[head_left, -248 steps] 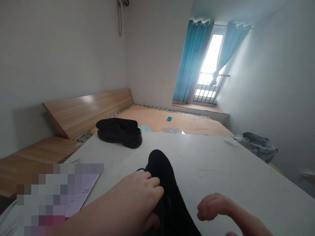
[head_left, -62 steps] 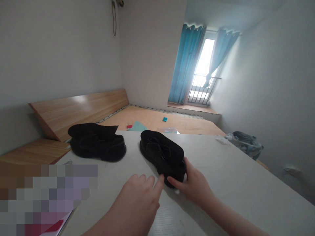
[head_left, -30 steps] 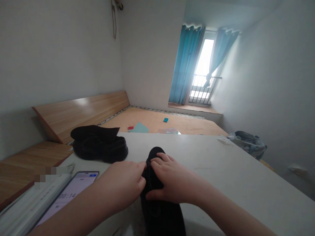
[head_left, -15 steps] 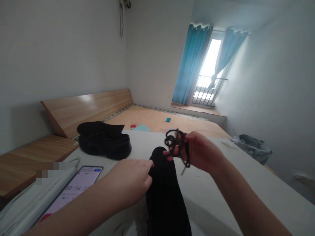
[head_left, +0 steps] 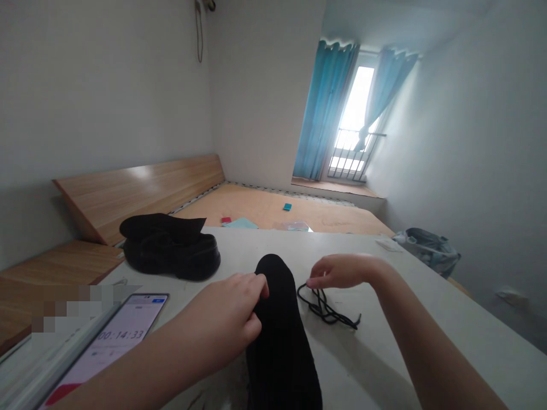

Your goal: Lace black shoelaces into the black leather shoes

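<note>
A long black insole [head_left: 277, 319] points away from me in the lower middle, its near end cut off by the frame; whatever is under it is mostly hidden. Curled at its left edge, my left hand [head_left: 239, 310] grips it between thumb and fingers. Black shoelaces [head_left: 327, 310] lie in a loose tangle on the white table, right of the insole. Just above them is my right hand [head_left: 339, 270], palm down, fingers loosely bent and holding nothing; its fingertips are at the top loop. A black shoe [head_left: 171, 256] with another black insole [head_left: 160, 223] on top stands at the left.
At the left, a phone [head_left: 115, 336] showing a timer lies on a plastic-wrapped stack, part of it behind my left forearm. The white table [head_left: 410, 319] borders a bed [head_left: 342, 216] with small coloured items. A grey basket [head_left: 429, 247] stands beyond the right edge.
My right hand has lowered and let go of the shoelaces, which now rest on the table. My left hand stays at the insole. The view has shifted slightly to the right.
</note>
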Motion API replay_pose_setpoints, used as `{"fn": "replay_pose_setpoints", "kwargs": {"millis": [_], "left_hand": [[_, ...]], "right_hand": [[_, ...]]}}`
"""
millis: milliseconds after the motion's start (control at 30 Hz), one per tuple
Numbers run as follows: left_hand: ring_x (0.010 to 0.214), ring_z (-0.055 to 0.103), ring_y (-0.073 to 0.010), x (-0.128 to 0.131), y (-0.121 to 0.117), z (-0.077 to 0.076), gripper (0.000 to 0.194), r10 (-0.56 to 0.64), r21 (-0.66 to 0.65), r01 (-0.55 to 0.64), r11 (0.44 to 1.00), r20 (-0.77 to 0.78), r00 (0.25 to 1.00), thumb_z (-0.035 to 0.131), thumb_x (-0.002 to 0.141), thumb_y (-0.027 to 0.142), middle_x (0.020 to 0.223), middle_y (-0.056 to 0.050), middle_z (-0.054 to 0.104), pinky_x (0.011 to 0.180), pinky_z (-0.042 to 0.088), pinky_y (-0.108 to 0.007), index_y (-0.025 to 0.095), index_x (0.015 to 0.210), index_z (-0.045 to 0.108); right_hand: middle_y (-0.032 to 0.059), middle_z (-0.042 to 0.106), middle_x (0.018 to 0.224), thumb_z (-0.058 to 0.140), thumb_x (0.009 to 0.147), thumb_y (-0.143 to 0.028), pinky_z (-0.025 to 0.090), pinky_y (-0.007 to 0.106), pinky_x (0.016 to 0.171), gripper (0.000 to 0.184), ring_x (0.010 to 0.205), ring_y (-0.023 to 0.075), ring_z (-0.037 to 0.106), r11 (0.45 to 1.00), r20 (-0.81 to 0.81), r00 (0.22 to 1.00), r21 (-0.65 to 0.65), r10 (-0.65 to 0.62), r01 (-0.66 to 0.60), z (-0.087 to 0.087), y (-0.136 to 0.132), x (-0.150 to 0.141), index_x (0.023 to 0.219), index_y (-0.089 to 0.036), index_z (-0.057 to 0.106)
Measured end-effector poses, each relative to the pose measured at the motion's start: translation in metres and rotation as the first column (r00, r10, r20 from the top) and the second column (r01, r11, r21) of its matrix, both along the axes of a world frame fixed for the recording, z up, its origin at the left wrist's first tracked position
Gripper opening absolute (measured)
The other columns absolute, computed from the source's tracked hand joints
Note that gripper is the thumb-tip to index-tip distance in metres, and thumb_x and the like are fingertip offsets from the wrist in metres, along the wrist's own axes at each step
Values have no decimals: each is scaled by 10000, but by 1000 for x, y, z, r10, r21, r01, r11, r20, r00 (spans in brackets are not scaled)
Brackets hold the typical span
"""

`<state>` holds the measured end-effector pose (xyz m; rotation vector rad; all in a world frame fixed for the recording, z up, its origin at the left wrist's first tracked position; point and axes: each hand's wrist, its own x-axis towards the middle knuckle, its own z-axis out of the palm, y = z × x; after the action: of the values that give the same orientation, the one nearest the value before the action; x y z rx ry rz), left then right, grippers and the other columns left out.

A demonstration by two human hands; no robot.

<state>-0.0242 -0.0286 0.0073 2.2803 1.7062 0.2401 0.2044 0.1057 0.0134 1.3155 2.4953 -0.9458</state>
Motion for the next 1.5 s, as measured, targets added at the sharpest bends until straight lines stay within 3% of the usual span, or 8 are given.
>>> {"fn": "replay_pose_setpoints", "kwargs": {"millis": [167, 433, 600, 733, 933, 1133, 1333, 1500], "left_hand": [[847, 640, -226, -1, 0, 0, 231, 34, -6, -34, 999, 46, 998, 503, 742, 187, 932, -21, 682, 699, 438, -322, 226, 960, 572], [732, 626, -202, -4, 6, -3, 172, 89, -15, -88, 996, 91, 992, 516, 760, 242, 792, -2, 673, 620, 392, -292, 226, 927, 555], [655, 617, -205, 0, 1, 4, 186, 96, -94, -90, 991, 58, 994, 546, 757, 282, 712, 23, 662, 558, 354, -296, 235, 936, 565], [807, 618, -262, 9, -7, 7, 257, 33, -92, -36, 995, -36, 999, 664, 704, 363, 837, -19, 672, 661, 427, -348, 214, 898, 586], [1163, 506, -370, 27, -14, -6, 393, 10, 81, 1, 997, -139, 990, 627, 754, 358, 1182, -154, 621, 1026, 349, -537, 145, 1085, 620], [832, 664, -267, 30, -17, 3, 225, 41, 5, -41, 999, -107, 993, 420, 878, 213, 940, -66, 674, 676, 480, -377, 201, 962, 628], [856, 680, -265, 20, -8, 2, 310, 37, 87, -27, 996, -111, 993, 350, 941, 224, 936, -50, 711, 697, 432, -366, 221, 939, 660], [760, 666, -234, 15, -2, 4, 313, 44, 51, -40, 998, -67, 997, 363, 938, 241, 794, -49, 706, 621, 358, -322, 206, 801, 643]], "right_hand": [[2, 634, 656, 587, 855, -464, 451, 273, 590, 310, 592, 145, 580, 994, -154, 984, -52, 89, -98, -2, -16, -32, 735, -182, 636], [28, 630, 826, 406, 959, -394, 517, 269, 659, 295, 716, 136, 623, 993, -430, 900, -116, -69, 20, 2, -2, -22, 985, -161, 586], [-19, 555, 635, 557, 874, -326, 447, 238, 529, 194, 538, 108, 534, 987, -399, 905, -113, -147, 110, -32, 11, -36, 784, -155, 573], [-54, 538, 679, 606, 815, -187, 370, 218, 528, 147, 543, 88, 452, 985, -420, 897, 36, -137, 167, -50, 9, -53, 947, -182, 542], [-1, 608, 858, 629, 829, -305, 414, 274, 684, 125, 747, 146, 523, 985, -346, 937, 171, 54, 6, -28, -6, -46, 895, -200, 611], [50, 605, 1066, 699, 736, -544, 434, 338, 800, 494, 918, 218, 568, 973, -214, 960, 182, 183, -144, -13, -17, -39, 1088, -212, 602], [62, 648, 993, 606, 841, -366, 431, 323, 770, 224, 922, 226, 585, 967, -154, 973, 212, 175, -140, -16, -21, -46, 975, -193, 653], [64, 684, 1016, 558, 875, -495, 452, 301, 740, 376, 901, 215, 623, 970, -107, 965, 64, 241, -235, -13, -19, -42, 1069, -189, 658]]}}
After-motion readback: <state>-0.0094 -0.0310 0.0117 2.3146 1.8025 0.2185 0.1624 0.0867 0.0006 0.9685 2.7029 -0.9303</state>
